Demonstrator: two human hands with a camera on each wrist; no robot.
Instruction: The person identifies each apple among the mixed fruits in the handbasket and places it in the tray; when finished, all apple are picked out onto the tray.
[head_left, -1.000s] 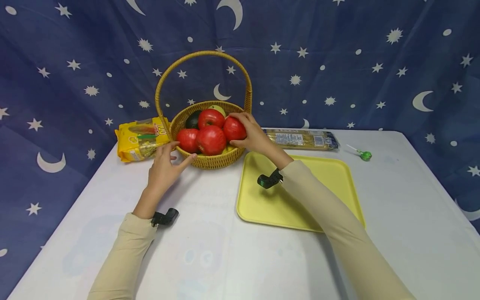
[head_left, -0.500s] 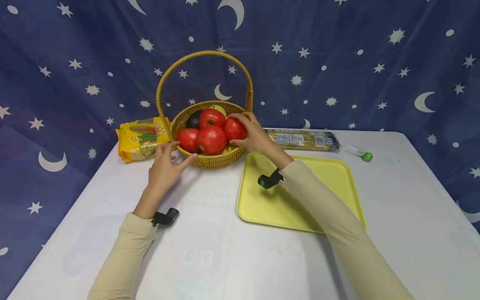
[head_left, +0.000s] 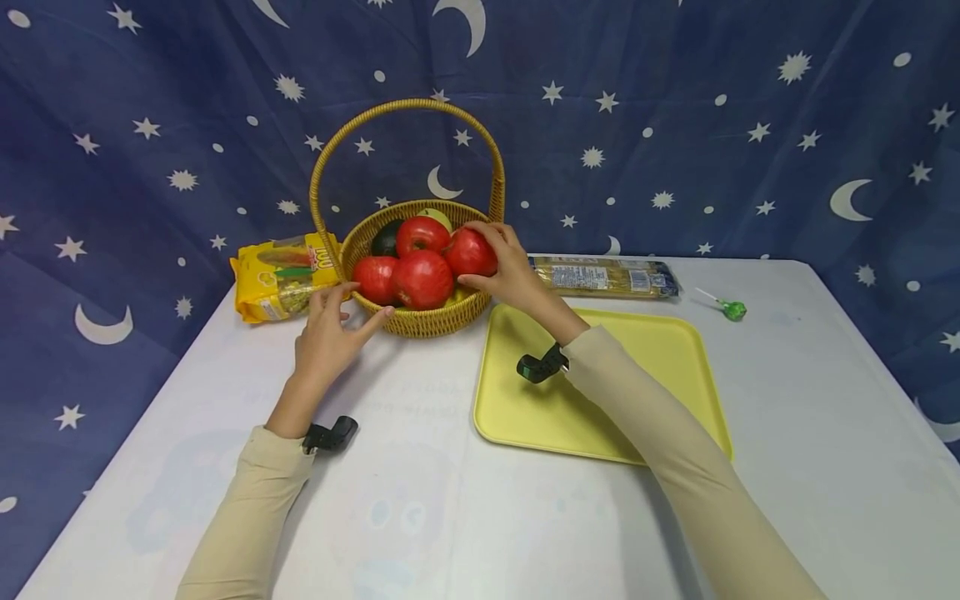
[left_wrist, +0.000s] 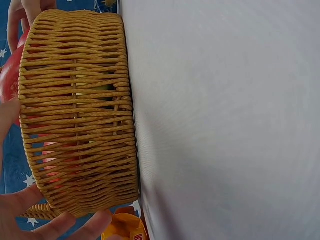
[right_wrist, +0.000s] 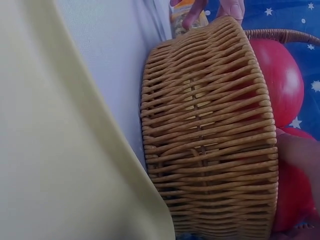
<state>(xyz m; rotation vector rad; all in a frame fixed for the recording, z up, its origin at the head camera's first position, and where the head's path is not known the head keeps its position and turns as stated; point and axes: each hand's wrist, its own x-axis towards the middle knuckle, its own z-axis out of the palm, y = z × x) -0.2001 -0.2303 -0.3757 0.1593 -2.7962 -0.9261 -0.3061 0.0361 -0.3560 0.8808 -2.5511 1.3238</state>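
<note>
The right hand (head_left: 513,271) is gripping a red apple (head_left: 470,253) between thumb and fingers, inside the right of the basket (head_left: 426,325). The left hand (head_left: 327,340) is resting spread fingers against the basket's left front. For a clean job, the left should be steadying the basket and the right easing the apple upward, not dragging it across the neighbouring red fruits (head_left: 422,281).

White table (head_left: 405,500): basket (head_left: 431,325), tray (head_left: 667,354), bag (head_left: 273,283), packet (head_left: 603,278), lollipop (head_left: 733,311).
</note>
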